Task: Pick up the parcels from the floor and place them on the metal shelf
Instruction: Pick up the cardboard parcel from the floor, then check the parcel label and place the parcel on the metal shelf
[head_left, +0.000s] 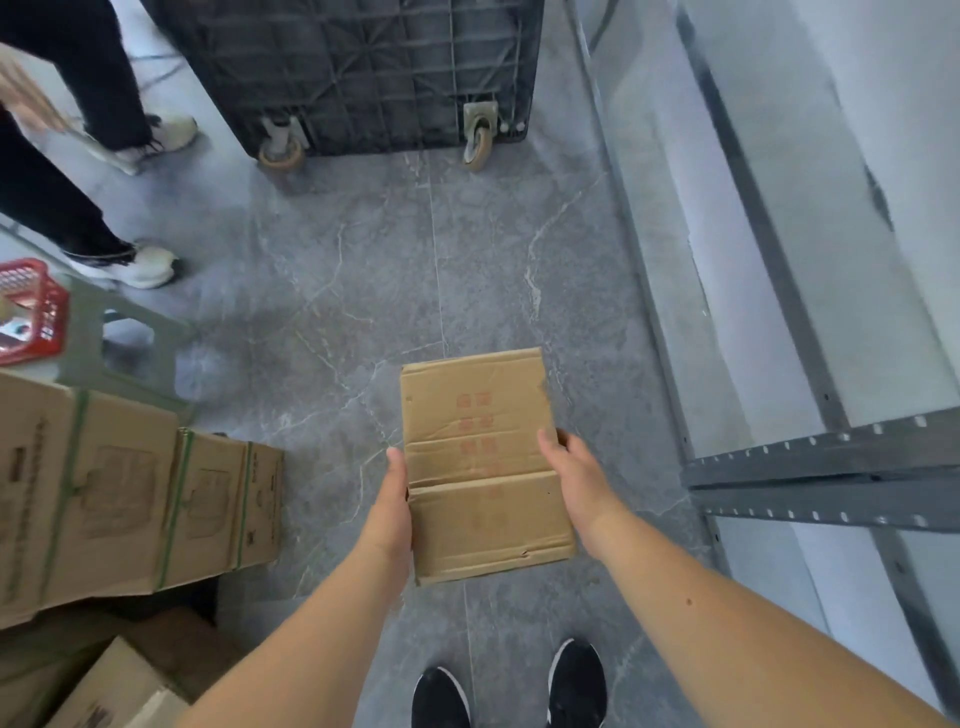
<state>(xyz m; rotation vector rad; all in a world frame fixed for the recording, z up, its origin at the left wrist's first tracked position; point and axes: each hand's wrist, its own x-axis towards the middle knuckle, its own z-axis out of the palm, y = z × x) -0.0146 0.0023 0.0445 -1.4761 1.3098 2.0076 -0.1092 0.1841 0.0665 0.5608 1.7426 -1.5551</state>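
Observation:
I hold a brown cardboard parcel (478, 457) with faint red print above the grey floor, in front of my feet. My left hand (392, 506) grips its left edge, thumb up along the side. On its right edge sits my right hand (574, 475), fingers wrapped over the top. The metal shelf (810, 462) runs along the right side, a grey slotted frame with pale boards. More strapped cardboard parcels (119, 493) are stacked at the lower left.
A black wheeled cart (363, 78) stands ahead at the top. Another person's legs and white shoes (140, 262) are at the upper left. A red basket (28, 312) rests on a grey stool (119, 348) at the left.

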